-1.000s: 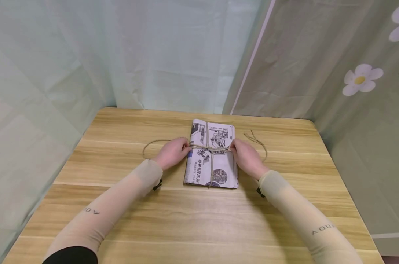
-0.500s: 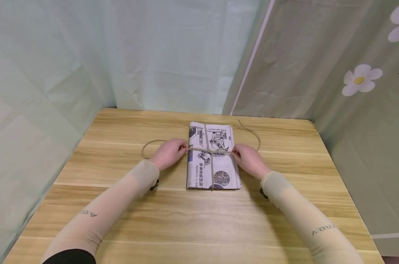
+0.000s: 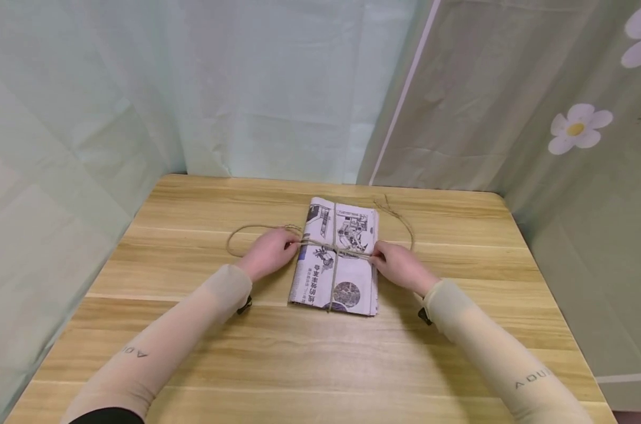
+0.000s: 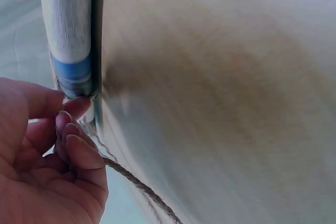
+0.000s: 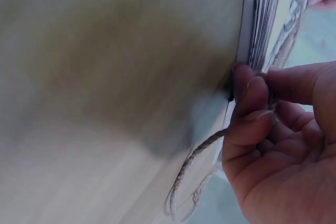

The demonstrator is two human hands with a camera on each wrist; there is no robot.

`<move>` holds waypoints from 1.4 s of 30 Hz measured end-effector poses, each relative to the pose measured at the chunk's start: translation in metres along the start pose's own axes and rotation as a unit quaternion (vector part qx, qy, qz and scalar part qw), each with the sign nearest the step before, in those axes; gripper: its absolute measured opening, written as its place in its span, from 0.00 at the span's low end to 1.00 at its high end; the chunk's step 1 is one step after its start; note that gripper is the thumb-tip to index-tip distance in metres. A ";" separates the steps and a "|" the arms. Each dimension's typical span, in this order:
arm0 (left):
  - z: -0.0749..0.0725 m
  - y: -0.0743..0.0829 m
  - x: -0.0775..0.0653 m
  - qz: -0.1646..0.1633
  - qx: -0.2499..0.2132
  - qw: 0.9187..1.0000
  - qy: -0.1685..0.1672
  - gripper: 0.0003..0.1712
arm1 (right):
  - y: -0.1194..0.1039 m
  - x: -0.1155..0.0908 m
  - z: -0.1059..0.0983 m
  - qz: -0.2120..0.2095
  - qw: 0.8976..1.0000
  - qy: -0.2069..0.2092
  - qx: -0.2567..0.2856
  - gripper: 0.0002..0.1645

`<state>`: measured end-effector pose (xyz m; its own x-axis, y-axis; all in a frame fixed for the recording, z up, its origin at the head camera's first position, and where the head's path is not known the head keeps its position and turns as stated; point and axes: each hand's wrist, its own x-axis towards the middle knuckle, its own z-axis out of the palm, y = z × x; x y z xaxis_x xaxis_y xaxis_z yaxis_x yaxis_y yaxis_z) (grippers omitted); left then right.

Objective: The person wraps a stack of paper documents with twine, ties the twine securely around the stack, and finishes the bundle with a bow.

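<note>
Turned slightly clockwise since half a second ago, the folded, rectangular white newspaper bundle (image 3: 354, 268) with black print lies on the pale wood-grain table (image 3: 299, 365), between the hands. Thin brown twisted twine (image 3: 336, 249) crosses over its top. Left hand (image 3: 269, 254) and right hand (image 3: 403, 268) each keep a fingertip grip pinched on the twine at opposite edges, loose lengths curving beyond.
</note>
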<state>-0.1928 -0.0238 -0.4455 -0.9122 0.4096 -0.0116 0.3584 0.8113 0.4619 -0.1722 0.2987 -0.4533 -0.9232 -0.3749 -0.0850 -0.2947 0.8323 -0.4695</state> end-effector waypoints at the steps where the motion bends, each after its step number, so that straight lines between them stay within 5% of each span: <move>1: 0.000 0.000 -0.002 -0.002 -0.001 1.000 -0.003 0.16 | -0.001 -0.003 0.001 -0.001 1.000 -0.008 0.009 0.06; 18: 0.003 -0.013 -0.019 0.012 -0.015 1.000 -0.009 0.13 | 0.000 -0.017 0.004 -0.045 0.998 -0.025 0.027 0.04; 31: -0.014 -0.011 -0.033 0.067 0.058 0.996 0.014 0.13 | -0.001 -0.026 0.000 -0.066 0.998 0.018 0.010 0.04; 42: -0.029 -0.020 -0.039 0.069 0.092 0.992 0.051 0.08 | 0.008 -0.032 -0.015 -0.061 0.997 0.041 -0.016 0.08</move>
<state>-0.1704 -0.0681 -0.4287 -0.8635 0.4860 0.1347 0.5035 0.8161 0.2837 -0.1482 0.3231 -0.4413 -0.8966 -0.4407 0.0443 -0.4130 0.7956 -0.4433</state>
